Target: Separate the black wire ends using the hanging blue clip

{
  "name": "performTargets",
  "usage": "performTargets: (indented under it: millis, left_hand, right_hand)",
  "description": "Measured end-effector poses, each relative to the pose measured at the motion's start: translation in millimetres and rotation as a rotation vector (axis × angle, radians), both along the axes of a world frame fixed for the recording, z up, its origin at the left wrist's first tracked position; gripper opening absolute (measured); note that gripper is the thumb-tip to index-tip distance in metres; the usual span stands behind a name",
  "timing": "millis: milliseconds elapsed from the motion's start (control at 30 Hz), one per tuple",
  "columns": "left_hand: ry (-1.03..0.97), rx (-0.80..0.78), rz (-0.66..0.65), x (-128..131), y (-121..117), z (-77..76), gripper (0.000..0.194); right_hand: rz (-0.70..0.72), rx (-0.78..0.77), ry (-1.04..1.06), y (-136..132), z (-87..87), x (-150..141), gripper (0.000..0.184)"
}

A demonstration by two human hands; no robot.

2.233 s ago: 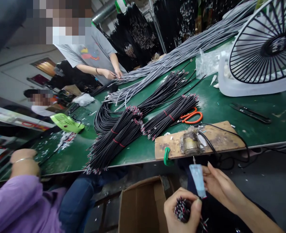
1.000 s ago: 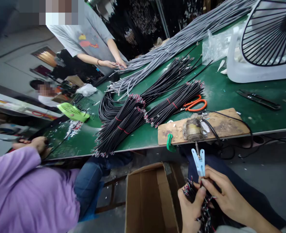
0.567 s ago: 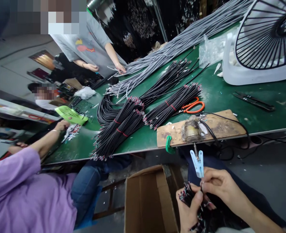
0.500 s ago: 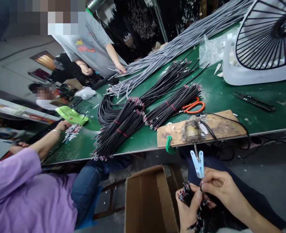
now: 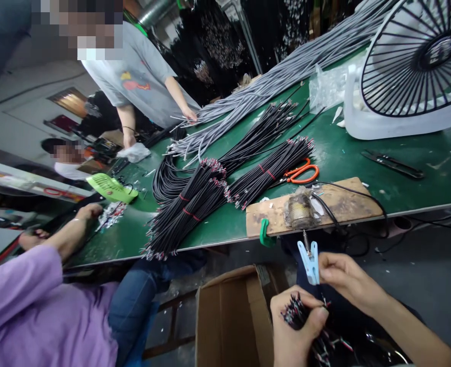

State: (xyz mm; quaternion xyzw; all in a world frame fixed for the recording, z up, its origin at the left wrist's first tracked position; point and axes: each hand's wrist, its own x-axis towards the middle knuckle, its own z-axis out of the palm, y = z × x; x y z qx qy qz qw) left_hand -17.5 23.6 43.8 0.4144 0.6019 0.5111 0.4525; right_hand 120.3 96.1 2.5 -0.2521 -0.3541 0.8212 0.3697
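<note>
Nearest, the left hand [image 5: 294, 326] was closed round a bundle of black cables [image 5: 296, 311], thumb across it, apparently so that the coloured wire ends fanned together at one level. The right hand [image 5: 342, 275] lay just beside a pale-blue clip [image 5: 308, 265], its fingers narrowly bent; at this angle, whether they pinched anything could not be told. The clip sat on the shaft [image 5: 305, 238] of a motor-like unit [image 5: 299, 211], which projected past the table edge, presumably giving the clip turning room. Beneath the unit, a wooden board [image 5: 347, 204] ran along that edge, a green clamp [image 5: 264, 233] near its left end probably fixing it. Left of the hands, a cardboard box [image 5: 225, 321] stood open below. Farther, red-tied bundles [image 5: 171, 229] reached the edge; orange scissors [image 5: 305, 172] lay behind the board; beyond, a co-worker's hand [image 5: 190, 116] touched grey cables [image 5: 248, 97].
</note>
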Motion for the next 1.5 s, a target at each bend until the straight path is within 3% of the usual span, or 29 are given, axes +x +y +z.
performTargets:
  millis: [267, 500, 633, 767, 867, 1000, 1133, 1267, 1367, 1500]
  left_hand:
    - [0.068, 0.104, 0.067, -4.6, 9.7, 16.4, 0.022]
    - [0.097, 0.063, 0.045, -5.8, 21.2, 17.5, 0.021]
    - [0.083, 0.046, 0.029, -4.9, 22.7, 15.6, 0.020]
    - [0.070, 0.068, 0.054, -5.6, 20.6, 13.4, 0.017]
    - [0.050, 0.094, 0.075, -7.0, 17.5, 10.4, 0.013]
    - [-0.070, 0.099, 0.057, -3.5, 9.2, 3.5, 0.030]
    - [-0.286, -0.161, 0.149, 9.6, -6.8, -6.6, 0.045]
    - [-0.224, -0.260, 0.196, 19.8, -20.9, -14.6, 0.045]
    - [-0.133, -0.188, 0.218, 20.5, -23.2, -17.6, 0.041]
    - [-0.162, -0.106, 0.209, 17.9, -21.1, -21.7, 0.035]
  right_hand:
    - [0.009, -0.082, 0.137, 23.0, 29.6, -25.3, 0.048]
    - [-0.058, -0.097, 0.112, 24.0, 36.7, -30.5, 0.043]
    - [-0.050, -0.124, 0.113, 22.2, 30.0, -32.1, 0.049]
    - [-0.073, -0.249, 0.127, 19.0, 9.8, -26.5, 0.054]
    - [-0.090, -0.245, 0.079, 15.9, -6.2, -12.2, 0.055]
    - [-0.155, -0.024, -0.194, 9.5, -9.0, 11.6, 0.033]
    - [-0.102, 0.330, -0.425, -2.2, 12.2, 19.8, 0.022]
    - [-0.120, 0.699, -0.480, -13.2, 35.2, 14.5, 0.010]
    - [-0.153, 0.770, -0.525, -16.7, 40.8, 13.0, 0.015]
    - [-0.162, 0.757, -0.541, -20.0, 34.6, 13.4, 0.014]
